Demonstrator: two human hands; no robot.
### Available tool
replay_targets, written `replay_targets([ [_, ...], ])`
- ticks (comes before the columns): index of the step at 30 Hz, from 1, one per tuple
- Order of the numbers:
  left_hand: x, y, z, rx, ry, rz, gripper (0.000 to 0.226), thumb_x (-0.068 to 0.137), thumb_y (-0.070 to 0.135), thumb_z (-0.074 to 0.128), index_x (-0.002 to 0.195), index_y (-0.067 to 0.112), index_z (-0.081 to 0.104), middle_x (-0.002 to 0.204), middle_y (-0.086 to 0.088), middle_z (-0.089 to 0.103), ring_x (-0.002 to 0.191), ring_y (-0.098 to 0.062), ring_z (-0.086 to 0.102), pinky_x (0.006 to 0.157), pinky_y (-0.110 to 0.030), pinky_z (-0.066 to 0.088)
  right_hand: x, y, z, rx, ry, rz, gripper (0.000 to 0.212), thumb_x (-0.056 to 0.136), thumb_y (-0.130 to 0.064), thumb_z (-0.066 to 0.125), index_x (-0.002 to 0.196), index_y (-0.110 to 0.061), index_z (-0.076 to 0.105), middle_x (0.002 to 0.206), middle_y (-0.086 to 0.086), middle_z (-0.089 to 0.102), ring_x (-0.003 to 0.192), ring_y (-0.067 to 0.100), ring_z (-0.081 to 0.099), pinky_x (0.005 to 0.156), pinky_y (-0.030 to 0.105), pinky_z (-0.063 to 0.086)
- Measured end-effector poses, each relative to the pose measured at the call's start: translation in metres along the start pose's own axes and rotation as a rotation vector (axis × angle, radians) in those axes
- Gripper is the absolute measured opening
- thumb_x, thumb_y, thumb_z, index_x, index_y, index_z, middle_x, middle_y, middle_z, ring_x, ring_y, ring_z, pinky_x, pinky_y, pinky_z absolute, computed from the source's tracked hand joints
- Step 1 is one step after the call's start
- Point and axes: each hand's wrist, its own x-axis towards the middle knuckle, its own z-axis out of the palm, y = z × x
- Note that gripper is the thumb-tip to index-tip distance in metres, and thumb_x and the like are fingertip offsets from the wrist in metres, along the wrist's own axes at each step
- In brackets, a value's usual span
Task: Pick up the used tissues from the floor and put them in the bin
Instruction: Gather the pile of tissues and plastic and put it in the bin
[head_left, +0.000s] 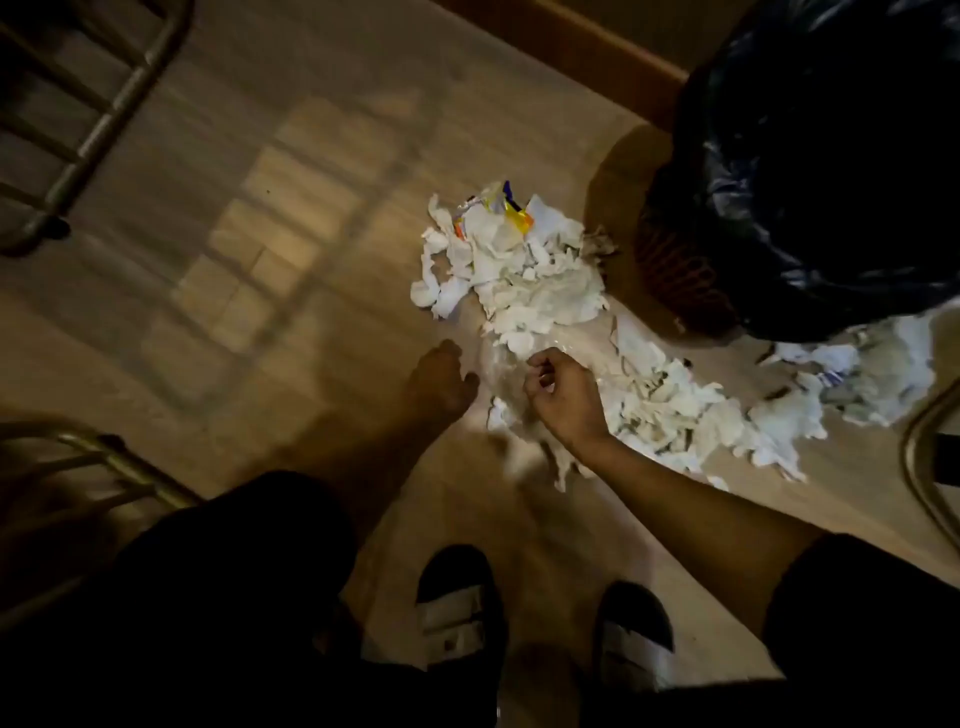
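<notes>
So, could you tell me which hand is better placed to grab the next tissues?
Right hand: its curled fingers are already over the tissues, on the bin side. The left hand sits beside the pile.

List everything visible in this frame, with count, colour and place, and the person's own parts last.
tissues: one big scattered heap, white, floor centre to right
wrapper: one, yellow, blue and orange, far end of the heap
bin: one, reddish mesh wall, upper right
bin bag: one, black, lining the bin
metal frames: tubular, grey, left and right edges; count unclear
floor: pale wood
sandals: two, black and white, bottom centre
left hand: blurred, beside the heap
right hand: fingers curled over tissues
</notes>
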Motion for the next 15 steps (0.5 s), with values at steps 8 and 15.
replay_targets([
  [8, 0.110, 0.001, 0.019, -0.030, 0.374, 0.240, 0.012, 0.083, 0.028, 0.056, 0.087, 0.021, 0.065, 0.081, -0.003, 0.069, 0.082, -0.025, 0.067, 0.065, -0.031, 0.050, 0.159, 0.005, 0.007, -0.147, 0.192, -0.358, 0.023, 0.084, -0.027, 0.053, 0.102, -0.019, 0.065, 0.099, 0.007, 0.069, 0.086, 0.024, 0.066, 0.073, 0.038, 0.055],
  [15, 0.177, 0.024, -0.013, 0.014, 0.483, 0.195, 0.041, 0.084, 0.045, 0.059, 0.117, 0.019, 0.058, 0.118, -0.014, 0.057, 0.111, -0.036, 0.058, 0.085, -0.044, 0.051, 0.253, -0.016, 0.010, -0.323, 0.122, -0.206, 0.072, 0.076, -0.056, 0.066, 0.141, -0.032, 0.046, 0.136, 0.018, 0.046, 0.127, 0.040, 0.045, 0.102, 0.045, 0.045],
])
